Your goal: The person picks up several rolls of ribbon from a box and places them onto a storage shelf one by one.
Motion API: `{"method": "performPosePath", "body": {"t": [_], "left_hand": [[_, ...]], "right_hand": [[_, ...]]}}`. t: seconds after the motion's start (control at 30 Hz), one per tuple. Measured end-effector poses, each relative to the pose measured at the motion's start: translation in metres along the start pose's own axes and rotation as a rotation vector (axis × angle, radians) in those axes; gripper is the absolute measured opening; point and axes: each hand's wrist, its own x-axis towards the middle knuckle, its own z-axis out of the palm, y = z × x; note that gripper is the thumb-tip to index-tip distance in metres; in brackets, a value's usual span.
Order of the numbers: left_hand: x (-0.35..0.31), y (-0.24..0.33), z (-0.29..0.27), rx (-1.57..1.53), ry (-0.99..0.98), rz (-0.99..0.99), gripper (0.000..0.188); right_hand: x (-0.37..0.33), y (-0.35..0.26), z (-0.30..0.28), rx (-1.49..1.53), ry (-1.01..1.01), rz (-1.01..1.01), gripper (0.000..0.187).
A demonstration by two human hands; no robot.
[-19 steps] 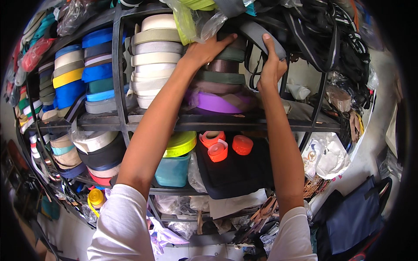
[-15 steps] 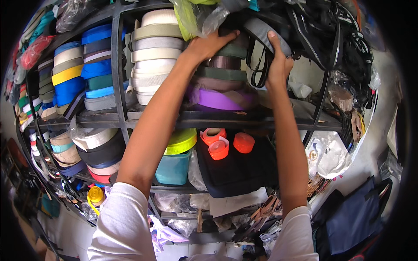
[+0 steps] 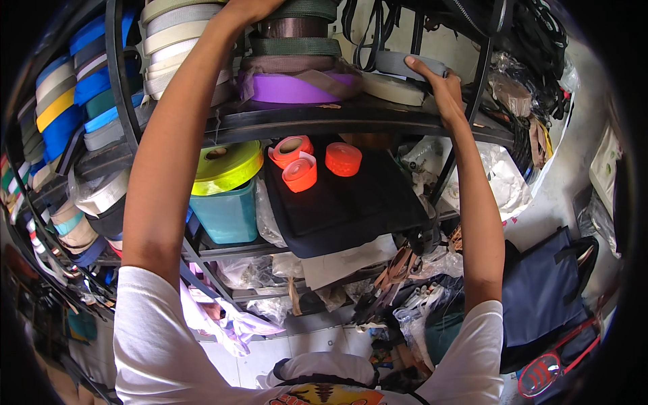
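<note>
In my right hand (image 3: pixel 442 88) is a roll of grey webbing (image 3: pixel 395 63), gripped at its right edge with the thumb along the top. The roll is just above or resting on a flat beige roll (image 3: pixel 391 90) on the shelf; I cannot tell which. My left hand (image 3: pixel 253 7) reaches to the top of a stack of rolls, by a dark green roll (image 3: pixel 300 8); its fingers are cut off by the upper edge. Lower in that stack are a brown roll (image 3: pixel 290 63) and a purple roll (image 3: pixel 297 88).
The black shelf (image 3: pixel 283 121) also holds white and cream rolls (image 3: pixel 179 37) at left. Below are orange rolls (image 3: pixel 343 159), a neon yellow roll (image 3: pixel 229 165) on a teal bin (image 3: pixel 226 212), and black folded fabric (image 3: pixel 344 202). A dark blue bag (image 3: pixel 543 290) stands lower right.
My right hand has lowered the grey webbing roll toward the shelf, beside the stack. My left hand has moved mostly beyond the upper edge as the view shifted.
</note>
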Motion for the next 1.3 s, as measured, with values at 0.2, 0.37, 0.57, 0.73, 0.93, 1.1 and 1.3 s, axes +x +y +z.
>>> {"method": "performPosePath", "body": {"t": [0.2,0.37,0.57,0.73,0.93,1.1,1.3], "left_hand": [[-0.009,0.006,-0.004,0.044,-0.004,-0.067,0.07],[-0.03,0.018,0.004,0.169,0.123,0.044,0.071],[-0.058,0.044,0.018,0.403,0.249,0.167,0.063],[-0.094,0.082,0.031,0.377,0.225,0.182,0.048],[-0.133,0.097,0.009,0.166,0.043,0.038,0.041],[-0.182,0.123,-0.016,-0.042,-0.012,-0.159,0.028],[-0.278,0.157,-0.113,-0.108,0.188,-0.415,0.019]], "right_hand": [[-0.011,-0.018,0.004,-0.189,-0.299,0.065,0.109],[-0.011,-0.017,0.002,-0.172,-0.297,-0.003,0.11],[-0.01,-0.006,0.007,-0.176,-0.204,-0.056,0.106],[0.016,0.024,-0.002,0.097,-0.093,-0.09,0.103],[0.007,0.005,0.008,0.464,0.129,-0.04,0.074],[-0.025,0.005,0.0,0.679,0.507,-0.293,0.034],[-0.209,-0.082,0.088,0.982,0.322,-0.352,0.012]]}}
